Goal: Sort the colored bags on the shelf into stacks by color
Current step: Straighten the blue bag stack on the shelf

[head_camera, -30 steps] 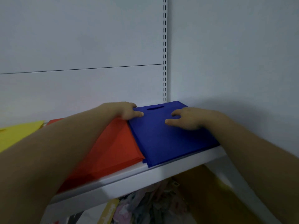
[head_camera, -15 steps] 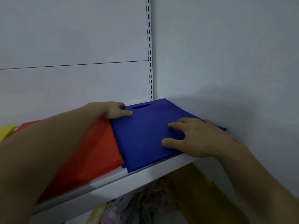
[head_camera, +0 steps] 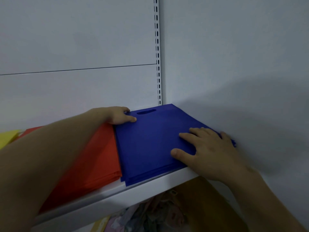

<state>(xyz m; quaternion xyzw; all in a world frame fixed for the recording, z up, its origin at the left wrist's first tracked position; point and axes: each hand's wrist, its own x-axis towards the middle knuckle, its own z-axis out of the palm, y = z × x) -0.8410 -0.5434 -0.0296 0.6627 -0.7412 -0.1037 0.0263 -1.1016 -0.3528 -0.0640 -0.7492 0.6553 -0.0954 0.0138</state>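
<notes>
Stack of flat blue fabric bags (head_camera: 150, 144) at the right end of the white metal shelf (head_camera: 117, 196), against the wall, touching the stack of red fabric bags (head_camera: 102, 158). Left hand (head_camera: 117, 115): grip clenched on the blue stack's back-left corner. Right hand (head_camera: 209, 151): grip released, fingers flat on its front-right part. Yellow fabric bag (head_camera: 6, 138) far left.
</notes>
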